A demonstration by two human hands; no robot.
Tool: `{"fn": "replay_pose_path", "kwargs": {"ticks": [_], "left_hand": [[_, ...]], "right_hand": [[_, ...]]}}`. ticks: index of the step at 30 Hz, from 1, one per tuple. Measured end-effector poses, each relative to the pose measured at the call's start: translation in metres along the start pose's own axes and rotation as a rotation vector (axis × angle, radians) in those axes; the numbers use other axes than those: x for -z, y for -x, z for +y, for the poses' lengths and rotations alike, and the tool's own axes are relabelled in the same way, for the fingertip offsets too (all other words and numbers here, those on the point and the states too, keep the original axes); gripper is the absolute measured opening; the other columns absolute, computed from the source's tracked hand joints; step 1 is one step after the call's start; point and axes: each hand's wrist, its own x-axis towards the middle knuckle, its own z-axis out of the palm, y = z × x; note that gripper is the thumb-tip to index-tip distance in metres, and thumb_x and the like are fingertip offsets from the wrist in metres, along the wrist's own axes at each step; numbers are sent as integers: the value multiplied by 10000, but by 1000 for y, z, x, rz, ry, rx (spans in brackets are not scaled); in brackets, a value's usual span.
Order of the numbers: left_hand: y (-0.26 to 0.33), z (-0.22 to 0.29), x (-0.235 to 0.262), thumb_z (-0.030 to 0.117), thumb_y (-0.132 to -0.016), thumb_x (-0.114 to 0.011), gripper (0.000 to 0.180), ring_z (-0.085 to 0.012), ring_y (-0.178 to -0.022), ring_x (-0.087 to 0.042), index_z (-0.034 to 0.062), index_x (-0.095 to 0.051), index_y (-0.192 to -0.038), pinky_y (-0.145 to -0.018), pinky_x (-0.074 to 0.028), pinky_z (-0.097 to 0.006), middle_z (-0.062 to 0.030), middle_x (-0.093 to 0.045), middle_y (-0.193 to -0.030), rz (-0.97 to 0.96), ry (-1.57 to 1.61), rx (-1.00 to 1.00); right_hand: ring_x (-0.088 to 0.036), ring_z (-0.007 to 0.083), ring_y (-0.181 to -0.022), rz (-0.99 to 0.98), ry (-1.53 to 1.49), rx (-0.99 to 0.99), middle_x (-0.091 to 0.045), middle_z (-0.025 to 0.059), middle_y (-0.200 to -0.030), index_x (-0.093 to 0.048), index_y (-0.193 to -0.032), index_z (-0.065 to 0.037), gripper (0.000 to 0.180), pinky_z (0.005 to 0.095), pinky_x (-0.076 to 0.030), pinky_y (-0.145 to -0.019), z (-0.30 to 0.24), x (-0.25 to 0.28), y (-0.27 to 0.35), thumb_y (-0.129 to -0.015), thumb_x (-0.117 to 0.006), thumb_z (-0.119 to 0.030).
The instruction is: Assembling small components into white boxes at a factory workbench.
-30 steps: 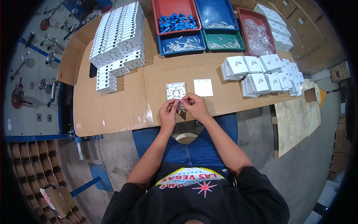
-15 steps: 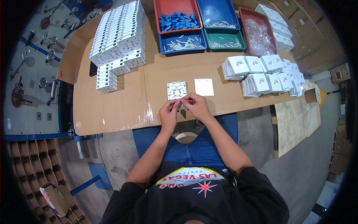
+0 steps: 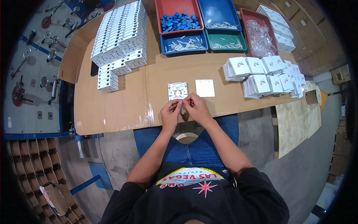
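A square white plastic frame with cut-outs (image 3: 177, 90) lies on the cardboard-covered table just beyond my hands. My left hand (image 3: 170, 115) and my right hand (image 3: 198, 111) meet at its near edge, fingertips pinched together. What they pinch between them is too small and too covered by the fingers to name. Beside the frame, to the right, a flat white square plate (image 3: 205, 88) lies on the cardboard.
At the back left stand tall stacks of white square housings (image 3: 120, 35). Trays at the back hold blue pieces (image 3: 179, 22), white pins (image 3: 184, 44) and clear plastic bags (image 3: 258, 35). White packets (image 3: 260, 85) are piled at the right. The cardboard table top (image 3: 112, 108) ends before my lap.
My fingers have shifted slightly at the near edge of the frame, still pinched together. The whole view has moved a little; nothing else has visibly changed.
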Motion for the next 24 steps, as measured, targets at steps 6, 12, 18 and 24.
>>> {"fn": "replay_pose_path", "kwargs": {"ticks": [6, 12, 18, 24], "left_hand": [[4, 6, -4, 80, -1002, -691, 161, -109, -924, -692, -44, -715, -1101, -838, -552, -247, -69, -748, -998, 31, -88, -53], [3, 12, -11, 110, -1031, -656, 177, -106, -916, -687, -43, -707, -1105, -822, -551, -251, -65, -738, -984, 62, 11, -59], [1, 7, -5, 127, -1052, -623, 166, -90, -856, -668, -21, -662, -1115, -749, -540, -249, -41, -710, -922, 55, 38, -17], [5, 21, -5, 137, -1030, -655, 110, -34, -805, -620, 41, -645, -1085, -547, -435, -189, -3, -690, -956, -71, 105, 78]], "right_hand": [[-640, 219, -684, -41, -4, 33, -650, 141, -851, -639, -932, 27, 133, 341, -510, -628, -1, 3, 0, -950, -698, -91], [-660, 176, -715, -6, -141, -10, -702, 133, -866, -661, -965, 33, 154, 324, -516, -638, 7, -1, -2, -967, -701, -116], [-633, 73, -784, -138, -352, -227, -707, 35, -883, -692, -1013, 14, 125, 265, -521, -686, 14, 0, 0, -990, -688, -109], [-628, 59, -815, -117, -378, -215, -694, 8, -890, -677, -1038, 27, 87, 241, -515, -713, 11, 0, 4, -1001, -646, -45]]}}
